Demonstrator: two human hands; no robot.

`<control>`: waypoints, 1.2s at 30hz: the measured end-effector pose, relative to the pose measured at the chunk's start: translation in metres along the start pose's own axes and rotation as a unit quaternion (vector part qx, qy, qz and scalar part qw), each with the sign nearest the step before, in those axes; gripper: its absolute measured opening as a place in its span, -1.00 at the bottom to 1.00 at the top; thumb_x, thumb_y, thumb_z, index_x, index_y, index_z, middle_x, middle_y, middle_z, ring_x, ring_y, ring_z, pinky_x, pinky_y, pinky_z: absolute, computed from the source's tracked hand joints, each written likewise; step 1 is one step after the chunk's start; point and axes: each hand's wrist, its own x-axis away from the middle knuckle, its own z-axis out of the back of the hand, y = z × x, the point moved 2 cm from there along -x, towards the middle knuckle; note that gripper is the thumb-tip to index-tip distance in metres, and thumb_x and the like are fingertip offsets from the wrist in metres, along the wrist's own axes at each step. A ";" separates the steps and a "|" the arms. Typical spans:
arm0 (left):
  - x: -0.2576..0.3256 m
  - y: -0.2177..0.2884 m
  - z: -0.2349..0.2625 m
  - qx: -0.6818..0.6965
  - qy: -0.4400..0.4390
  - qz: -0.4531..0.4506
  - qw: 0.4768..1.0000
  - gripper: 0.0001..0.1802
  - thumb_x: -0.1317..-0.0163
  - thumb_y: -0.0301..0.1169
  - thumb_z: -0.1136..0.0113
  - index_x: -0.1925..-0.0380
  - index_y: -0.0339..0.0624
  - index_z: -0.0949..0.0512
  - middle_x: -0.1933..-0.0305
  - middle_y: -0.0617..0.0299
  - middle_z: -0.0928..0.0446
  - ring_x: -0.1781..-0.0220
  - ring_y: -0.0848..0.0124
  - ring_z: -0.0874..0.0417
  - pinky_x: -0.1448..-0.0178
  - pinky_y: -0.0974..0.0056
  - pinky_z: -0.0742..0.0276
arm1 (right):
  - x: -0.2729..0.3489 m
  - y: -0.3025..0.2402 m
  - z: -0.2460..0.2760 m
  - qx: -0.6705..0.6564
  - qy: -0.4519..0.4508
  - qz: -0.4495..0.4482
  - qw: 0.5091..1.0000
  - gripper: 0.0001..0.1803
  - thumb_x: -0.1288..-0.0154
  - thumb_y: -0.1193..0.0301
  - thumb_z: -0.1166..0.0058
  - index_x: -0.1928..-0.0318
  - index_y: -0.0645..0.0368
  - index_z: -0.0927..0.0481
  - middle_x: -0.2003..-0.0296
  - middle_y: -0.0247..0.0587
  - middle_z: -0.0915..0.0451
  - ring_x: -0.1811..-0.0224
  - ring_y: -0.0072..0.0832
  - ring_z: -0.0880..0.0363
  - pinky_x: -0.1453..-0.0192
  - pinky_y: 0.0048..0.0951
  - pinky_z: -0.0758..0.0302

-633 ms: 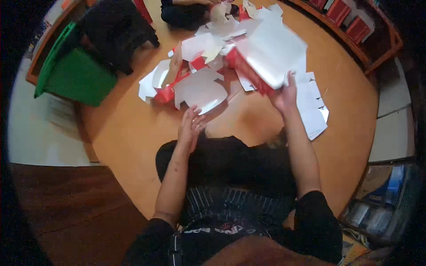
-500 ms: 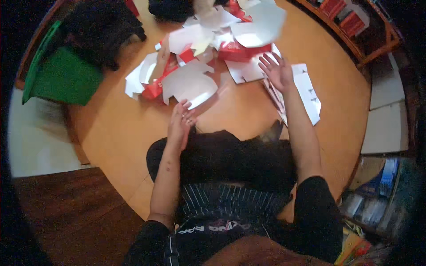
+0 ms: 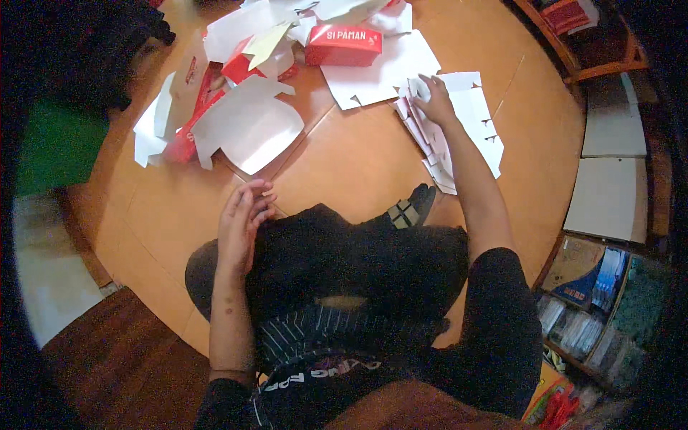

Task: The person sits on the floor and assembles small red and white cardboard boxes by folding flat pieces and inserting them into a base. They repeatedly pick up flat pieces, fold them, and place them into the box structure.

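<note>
My right hand (image 3: pixel 435 102) reaches to the flat, unfolded cardboard boxes (image 3: pixel 423 140) at the right, its fingers bent around the upper edge of one. These sheets are white inside, slotted, and lean loosely on one another. My left hand (image 3: pixel 244 213) hovers empty over my left knee, fingers apart and slightly curled. Ahead of it lies a partly folded box (image 3: pixel 251 129), white inside with a red outside. Farther off, a folded red box (image 3: pixel 344 46) rests on a white flat sheet (image 3: pixel 365 82).
More red and white boxes (image 3: pixel 240 32) are heaped at the far left, with a pale yellow paper piece (image 3: pixel 269 46) on top. A green object (image 3: pixel 61 147) stands at the left. A wooden shelf (image 3: pixel 605 68) and stacked packages (image 3: pixel 584 308) line the right side.
My right hand has gone from open above the flat boxes to gripping one's edge. My left hand stays open near my knee. The view has shifted, with the boxes now higher in it.
</note>
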 end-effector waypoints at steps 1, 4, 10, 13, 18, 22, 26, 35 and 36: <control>-0.002 -0.001 -0.001 -0.003 0.005 0.003 1.000 -0.55 -0.51 -0.11 0.07 -0.19 -0.21 -0.42 -0.20 0.08 -0.51 -0.16 0.26 -0.58 -0.18 0.19 -0.50 | -0.008 0.000 -0.006 0.014 -0.026 -0.018 0.999 -0.38 -0.08 0.09 -0.36 -0.19 -0.12 -0.57 -0.27 0.04 -0.41 -0.32 -0.05 -0.39 -0.39 -0.13 -0.36; -0.002 -0.004 0.003 0.004 0.020 0.007 1.000 -0.60 -0.51 -0.17 0.04 -0.15 -0.21 -0.45 -0.17 0.09 -0.52 -0.15 0.28 -0.59 -0.18 0.20 -0.50 | -0.033 -0.009 -0.012 0.049 -0.111 -0.056 0.991 -0.40 -0.11 0.02 -0.30 -0.18 -0.17 -0.58 -0.27 -0.05 -0.42 -0.29 -0.09 -0.44 -0.36 -0.14 -0.40; -0.005 -0.005 -0.001 -0.003 0.026 0.026 0.999 -0.65 -0.51 -0.24 0.01 -0.12 -0.23 -0.47 -0.13 0.09 -0.54 -0.14 0.32 -0.59 -0.18 0.23 -0.50 | -0.033 -0.011 -0.009 0.111 -0.179 -0.038 0.977 -0.42 -0.15 -0.02 -0.22 -0.19 -0.19 -0.60 -0.33 -0.19 -0.39 -0.30 -0.21 -0.47 -0.30 -0.14 -0.46; -0.007 -0.005 -0.003 -0.006 0.022 0.026 0.999 -0.66 -0.51 -0.25 0.01 -0.12 -0.24 -0.46 -0.13 0.08 -0.54 -0.13 0.32 -0.60 -0.18 0.23 -0.50 | -0.037 -0.012 -0.006 0.109 -0.216 -0.059 0.969 -0.38 -0.11 -0.07 -0.23 -0.22 -0.33 -0.55 -0.37 -0.17 -0.33 -0.32 -0.22 -0.45 -0.33 -0.10 -0.43; -0.008 -0.006 -0.002 -0.013 0.029 0.030 0.999 -0.66 -0.51 -0.27 0.01 -0.12 -0.25 -0.46 -0.13 0.09 -0.54 -0.11 0.33 -0.60 -0.16 0.24 -0.52 | -0.039 -0.016 -0.010 0.117 -0.198 -0.037 0.973 -0.34 -0.08 -0.07 -0.28 -0.21 -0.18 -0.58 -0.32 -0.15 -0.41 -0.28 -0.21 -0.48 -0.29 -0.15 -0.46; -0.007 -0.007 -0.001 -0.014 0.029 0.029 0.999 -0.67 -0.51 -0.28 0.03 -0.12 -0.24 -0.46 -0.13 0.08 -0.54 -0.11 0.30 -0.61 -0.16 0.23 -0.53 | -0.043 -0.006 -0.009 0.061 -0.197 -0.028 0.978 -0.32 -0.05 -0.05 -0.34 -0.18 -0.11 -0.60 -0.23 -0.11 -0.51 -0.22 -0.20 -0.53 -0.27 -0.21 -0.48; -0.007 -0.007 -0.002 -0.036 0.027 0.026 0.999 -0.66 -0.51 -0.25 0.05 -0.12 -0.22 -0.45 -0.14 0.06 -0.54 -0.13 0.26 -0.62 -0.17 0.18 -0.52 | -0.047 0.000 -0.005 0.031 -0.239 -0.052 0.969 -0.30 -0.02 -0.04 -0.37 -0.18 -0.08 -0.59 -0.12 -0.01 -0.58 -0.21 -0.14 -0.54 -0.28 -0.17 -0.46; -0.008 -0.008 -0.003 -0.037 0.032 0.028 0.998 -0.68 -0.51 -0.28 0.05 -0.12 -0.23 -0.46 -0.12 0.07 -0.55 -0.12 0.26 -0.62 -0.17 0.19 -0.53 | -0.045 0.004 -0.007 0.014 -0.234 0.009 0.972 -0.26 0.04 0.11 -0.47 -0.22 -0.09 -0.57 -0.18 -0.01 -0.55 -0.25 -0.16 -0.51 -0.31 -0.20 -0.44; -0.008 -0.007 -0.004 -0.040 0.034 0.030 0.998 -0.68 -0.51 -0.29 0.05 -0.11 -0.23 -0.46 -0.12 0.07 -0.55 -0.12 0.26 -0.62 -0.17 0.19 -0.53 | -0.045 0.006 -0.007 0.030 -0.242 0.014 0.970 -0.27 0.01 0.10 -0.44 -0.23 -0.13 -0.55 -0.19 -0.03 -0.54 -0.26 -0.17 -0.50 -0.31 -0.19 -0.45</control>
